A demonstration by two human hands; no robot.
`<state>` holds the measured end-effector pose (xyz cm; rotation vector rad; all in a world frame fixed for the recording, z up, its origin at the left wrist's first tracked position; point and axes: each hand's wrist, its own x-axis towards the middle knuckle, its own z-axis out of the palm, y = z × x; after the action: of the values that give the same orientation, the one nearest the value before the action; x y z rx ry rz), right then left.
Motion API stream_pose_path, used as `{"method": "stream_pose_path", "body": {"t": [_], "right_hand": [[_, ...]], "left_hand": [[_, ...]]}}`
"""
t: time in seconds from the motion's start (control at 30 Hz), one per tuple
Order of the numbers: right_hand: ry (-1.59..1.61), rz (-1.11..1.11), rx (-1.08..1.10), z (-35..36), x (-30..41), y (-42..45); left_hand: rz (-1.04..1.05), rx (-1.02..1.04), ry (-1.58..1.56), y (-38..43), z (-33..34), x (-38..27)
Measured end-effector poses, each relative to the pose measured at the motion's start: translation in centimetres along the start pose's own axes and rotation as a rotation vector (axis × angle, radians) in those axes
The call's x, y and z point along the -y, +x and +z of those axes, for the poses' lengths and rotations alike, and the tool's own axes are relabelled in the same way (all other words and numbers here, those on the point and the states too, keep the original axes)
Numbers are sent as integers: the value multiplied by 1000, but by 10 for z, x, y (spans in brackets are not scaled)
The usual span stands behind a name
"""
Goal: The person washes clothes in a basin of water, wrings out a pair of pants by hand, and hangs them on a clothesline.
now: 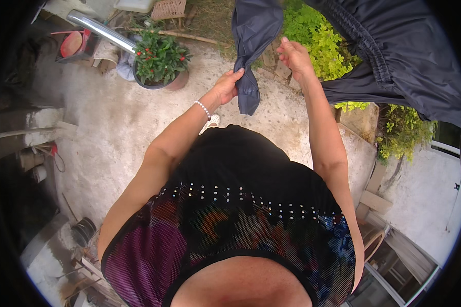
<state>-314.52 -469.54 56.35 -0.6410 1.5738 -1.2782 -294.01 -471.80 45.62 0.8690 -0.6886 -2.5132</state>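
A dark navy garment with a gathered elastic band (368, 46) hangs at the upper right. A long narrow part like a sleeve (253, 34) hangs down at the top middle; where it joins the rest is out of view. My left hand (228, 86) grips this part near its lower end, thumb on top. Just right of it, my right hand (294, 57) is raised with its fingers curled loosely, apart from the cloth and holding nothing visible. Another narrow part of the garment (349, 88) passes behind my right forearm.
A potted plant with red fruits (161, 61) stands on the concrete ground (100, 107) at upper left, beside a shiny metal pipe (100, 30). Yellow-green shrubs (326, 50) grow behind the garment. A wooden board (374, 201) lies by the white wall at right. Clutter lines the left side.
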Motion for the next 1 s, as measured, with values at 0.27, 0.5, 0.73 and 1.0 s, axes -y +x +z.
{"method": "stream_pose_path", "body": {"t": [0.27, 0.5, 0.73, 1.0], "right_hand": [[-344, 3, 209, 20, -69, -55], [47, 183, 59, 25, -80, -62], [-385, -492, -107, 58, -75, -72], [-960, -675, -299, 44, -67, -46]], "left_hand": [[63, -22, -149, -10, 17, -13], [80, -42, -195, -14, 24, -10], [105, -243, 9, -6, 30, -5], [154, -233, -44, -16, 81, -13]]}}
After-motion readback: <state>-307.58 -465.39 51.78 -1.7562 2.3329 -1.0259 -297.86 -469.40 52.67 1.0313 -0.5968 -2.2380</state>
